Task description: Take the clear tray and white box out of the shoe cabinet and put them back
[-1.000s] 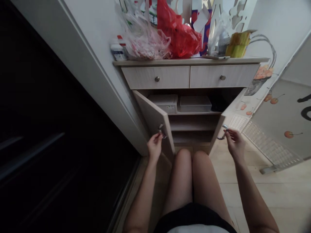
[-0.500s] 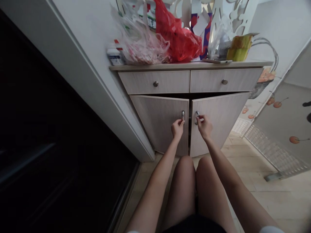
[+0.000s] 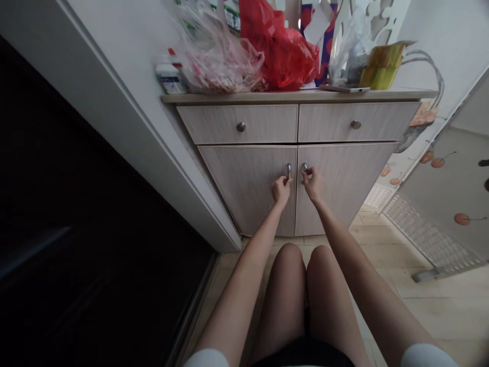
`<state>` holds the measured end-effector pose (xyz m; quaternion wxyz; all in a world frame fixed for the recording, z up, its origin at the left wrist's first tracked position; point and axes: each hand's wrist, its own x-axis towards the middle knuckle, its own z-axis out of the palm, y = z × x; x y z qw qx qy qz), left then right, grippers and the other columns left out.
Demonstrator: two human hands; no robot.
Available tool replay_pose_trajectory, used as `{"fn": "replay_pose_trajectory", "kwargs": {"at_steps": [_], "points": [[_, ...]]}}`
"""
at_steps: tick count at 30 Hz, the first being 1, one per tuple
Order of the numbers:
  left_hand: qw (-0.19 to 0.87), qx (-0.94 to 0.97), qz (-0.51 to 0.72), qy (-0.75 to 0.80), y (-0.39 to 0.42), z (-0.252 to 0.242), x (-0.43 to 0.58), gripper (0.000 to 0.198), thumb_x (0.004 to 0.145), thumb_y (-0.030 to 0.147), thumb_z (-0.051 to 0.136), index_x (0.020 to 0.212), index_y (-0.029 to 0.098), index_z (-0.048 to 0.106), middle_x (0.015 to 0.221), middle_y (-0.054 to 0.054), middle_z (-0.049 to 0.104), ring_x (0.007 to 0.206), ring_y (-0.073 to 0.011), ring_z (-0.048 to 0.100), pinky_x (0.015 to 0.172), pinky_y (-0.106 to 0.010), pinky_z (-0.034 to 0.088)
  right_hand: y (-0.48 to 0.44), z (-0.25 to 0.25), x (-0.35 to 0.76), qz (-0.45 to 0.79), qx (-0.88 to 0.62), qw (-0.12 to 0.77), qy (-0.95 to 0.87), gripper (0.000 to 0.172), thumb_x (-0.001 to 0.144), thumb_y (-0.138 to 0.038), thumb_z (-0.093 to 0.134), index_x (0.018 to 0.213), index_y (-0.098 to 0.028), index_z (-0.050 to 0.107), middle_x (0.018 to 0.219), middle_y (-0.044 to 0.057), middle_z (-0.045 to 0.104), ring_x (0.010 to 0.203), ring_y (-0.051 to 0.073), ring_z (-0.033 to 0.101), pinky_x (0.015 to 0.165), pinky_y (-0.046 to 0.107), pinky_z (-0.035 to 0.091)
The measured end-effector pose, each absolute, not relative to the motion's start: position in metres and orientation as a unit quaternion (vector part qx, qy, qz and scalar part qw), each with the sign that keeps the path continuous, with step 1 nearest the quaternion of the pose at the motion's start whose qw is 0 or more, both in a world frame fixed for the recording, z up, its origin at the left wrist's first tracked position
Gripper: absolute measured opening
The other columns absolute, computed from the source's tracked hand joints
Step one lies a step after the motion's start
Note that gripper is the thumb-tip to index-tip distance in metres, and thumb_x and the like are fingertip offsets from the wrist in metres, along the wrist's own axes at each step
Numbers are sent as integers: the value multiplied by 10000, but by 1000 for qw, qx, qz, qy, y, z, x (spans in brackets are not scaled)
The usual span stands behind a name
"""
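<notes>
A pale wood-grain cabinet stands in front of me, its left door and right door lying flush with only a thin seam between them. My left hand is closed on the left metal door handle, thumb and fingers pinching its lower part. On the other door, my right hand grips the right metal door handle, its fingers hooked around the bar. Both handles are partly hidden by my fingers.
Two drawers with round knobs sit above the doors. The cabinet top carries a clear plastic bag, a red plastic bag, a white bottle, a phone and a yellow container. A dark doorway lies left.
Both doors have swung inward from slightly ajar to closed, and the dark gap along their top and middle is gone. My hands moved forward with the handles.
</notes>
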<state>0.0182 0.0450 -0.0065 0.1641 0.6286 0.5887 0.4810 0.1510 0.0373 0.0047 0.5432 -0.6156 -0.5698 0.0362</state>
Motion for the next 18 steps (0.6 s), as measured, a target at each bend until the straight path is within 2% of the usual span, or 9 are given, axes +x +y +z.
{"fn": "replay_pose_trajectory", "kwargs": {"at_steps": [7,14,18], "points": [[168,630,467,597,58,-1,21,156,878,246,647,972,147,722,968,-145,743,902,-219,689,818,-303,469,50,9,150,51,-640,528,-555,247,916,-428,497,906,-206,604,907,81,675,832,219,603,723,320,417],[167,631,467,596,68,-2,22,141,881,253,638,948,161,723,959,-132,745,887,-215,687,811,-303,469,64,6,151,50,-625,546,-555,350,914,-530,454,896,-214,602,886,94,676,831,231,612,730,334,445],[171,631,467,595,71,-2,22,145,881,251,641,955,154,720,963,-131,746,885,-209,688,809,-294,466,66,4,151,48,-633,538,-554,315,911,-499,470,913,-213,602,895,92,677,836,229,616,746,340,450]]}}
